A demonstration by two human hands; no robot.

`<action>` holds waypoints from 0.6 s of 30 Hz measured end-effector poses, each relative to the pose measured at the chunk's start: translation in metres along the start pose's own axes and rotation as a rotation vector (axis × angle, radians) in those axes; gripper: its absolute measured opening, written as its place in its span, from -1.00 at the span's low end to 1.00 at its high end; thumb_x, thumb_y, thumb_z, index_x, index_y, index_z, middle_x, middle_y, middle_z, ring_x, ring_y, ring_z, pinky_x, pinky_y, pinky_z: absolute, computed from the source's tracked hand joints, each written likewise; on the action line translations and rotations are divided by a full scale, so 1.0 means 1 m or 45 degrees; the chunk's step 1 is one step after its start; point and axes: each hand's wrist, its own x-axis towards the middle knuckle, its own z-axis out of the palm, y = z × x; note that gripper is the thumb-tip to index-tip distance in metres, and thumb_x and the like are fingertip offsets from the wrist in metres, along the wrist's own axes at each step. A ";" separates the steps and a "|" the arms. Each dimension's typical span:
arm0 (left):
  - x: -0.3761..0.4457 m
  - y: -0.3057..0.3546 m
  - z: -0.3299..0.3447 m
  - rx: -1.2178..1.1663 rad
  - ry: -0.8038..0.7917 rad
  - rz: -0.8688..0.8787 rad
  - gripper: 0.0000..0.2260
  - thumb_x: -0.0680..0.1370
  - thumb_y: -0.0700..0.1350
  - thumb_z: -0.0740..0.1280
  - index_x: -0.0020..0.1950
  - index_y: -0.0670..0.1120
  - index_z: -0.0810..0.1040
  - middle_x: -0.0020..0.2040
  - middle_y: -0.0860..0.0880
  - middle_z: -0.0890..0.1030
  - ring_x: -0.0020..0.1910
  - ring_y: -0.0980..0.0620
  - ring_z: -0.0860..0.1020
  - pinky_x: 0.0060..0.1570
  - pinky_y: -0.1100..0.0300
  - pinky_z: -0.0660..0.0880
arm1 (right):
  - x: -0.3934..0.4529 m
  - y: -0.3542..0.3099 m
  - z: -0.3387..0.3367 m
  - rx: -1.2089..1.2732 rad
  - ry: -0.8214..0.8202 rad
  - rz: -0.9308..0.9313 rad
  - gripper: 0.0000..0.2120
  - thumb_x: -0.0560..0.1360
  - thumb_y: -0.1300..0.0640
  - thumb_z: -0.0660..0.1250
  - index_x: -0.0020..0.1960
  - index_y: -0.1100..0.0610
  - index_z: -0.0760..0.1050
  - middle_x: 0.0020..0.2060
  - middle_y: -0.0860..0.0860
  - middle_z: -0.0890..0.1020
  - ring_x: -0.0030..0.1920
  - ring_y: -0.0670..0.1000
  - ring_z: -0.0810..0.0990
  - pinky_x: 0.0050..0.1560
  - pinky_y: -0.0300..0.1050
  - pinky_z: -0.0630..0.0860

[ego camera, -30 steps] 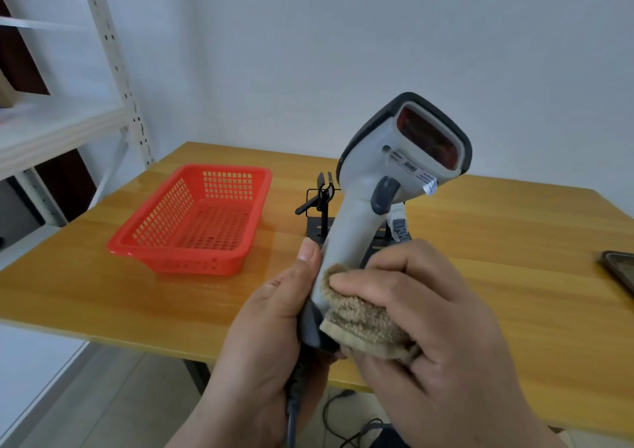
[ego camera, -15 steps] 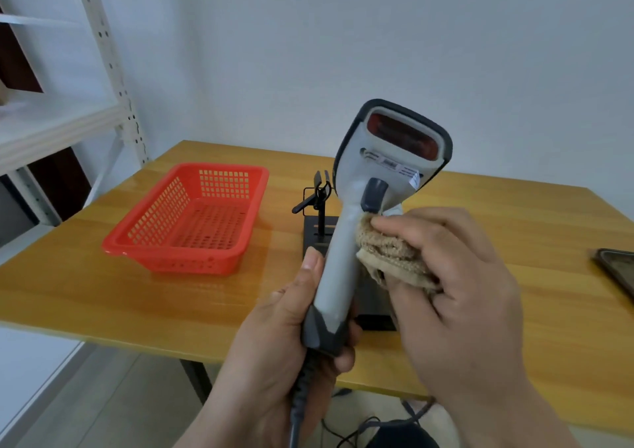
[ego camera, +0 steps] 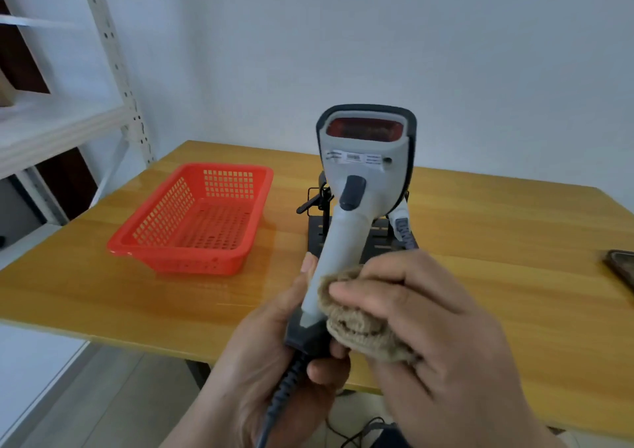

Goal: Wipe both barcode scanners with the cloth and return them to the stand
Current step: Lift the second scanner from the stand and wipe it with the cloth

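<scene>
One rigid, light-looking plastic scanner (ego camera: 356, 186) stands upright at frame centre, best held low on its handle where the left hand (ego camera: 274, 355) clenches it, while the right hand (ego camera: 425, 337) presses the soft cloth (ego camera: 353, 324) against it.

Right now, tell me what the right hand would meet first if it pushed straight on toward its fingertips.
The right hand already presses the cloth against the scanner's handle; beyond that, probably the left hand's thumb.
</scene>
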 end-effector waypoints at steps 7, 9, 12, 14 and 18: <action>-0.003 0.000 -0.002 0.301 -0.120 -0.056 -0.64 0.54 0.09 0.22 -0.05 -0.21 0.57 -0.31 -0.16 0.51 -0.51 -0.01 0.46 -0.65 0.32 0.28 | 0.008 0.018 -0.004 -0.052 0.130 0.103 -0.67 0.39 0.36 0.36 0.12 0.16 0.63 0.00 -0.02 0.56 0.01 -0.16 0.55 -0.02 -0.45 0.43; 0.007 0.002 0.003 0.359 -0.060 -0.010 -0.66 0.60 0.05 0.16 0.02 -0.20 0.56 -0.31 -0.16 0.51 -0.53 0.01 0.48 -0.69 0.28 0.27 | 0.007 0.016 -0.003 -0.052 0.089 0.093 -0.65 0.36 0.38 0.37 0.11 0.15 0.63 -0.01 -0.01 0.57 0.00 -0.11 0.56 -0.02 -0.40 0.44; 0.005 -0.002 -0.012 0.390 -0.103 0.205 -0.63 0.64 -0.04 0.06 -0.19 -0.19 0.52 -0.52 0.01 0.56 -0.62 0.20 0.51 -0.61 0.35 0.42 | 0.007 0.006 -0.003 -0.088 -0.065 0.010 -0.65 0.34 0.34 0.32 0.08 0.12 0.65 -0.02 -0.02 0.56 -0.06 -0.01 0.56 -0.05 -0.30 0.46; 0.006 -0.003 -0.009 0.414 -0.127 0.133 -0.57 0.51 0.14 0.20 -0.32 -0.13 0.64 -0.52 -0.02 0.59 -0.58 0.14 0.55 -0.56 0.28 0.44 | 0.004 -0.004 -0.005 -0.087 -0.202 -0.039 -0.67 0.35 0.29 0.33 0.05 0.05 0.65 -0.05 -0.08 0.54 -0.07 -0.04 0.55 -0.08 -0.31 0.45; 0.008 -0.005 -0.016 0.324 -0.086 0.081 -0.50 0.34 0.27 0.34 -0.05 -0.14 0.72 -0.10 -0.17 0.69 -0.18 -0.10 0.64 -0.06 0.02 0.54 | 0.005 -0.004 -0.016 -0.033 -0.335 -0.034 -0.63 0.31 0.28 0.41 0.05 -0.05 0.64 -0.07 -0.17 0.54 -0.07 -0.18 0.55 -0.06 -0.44 0.42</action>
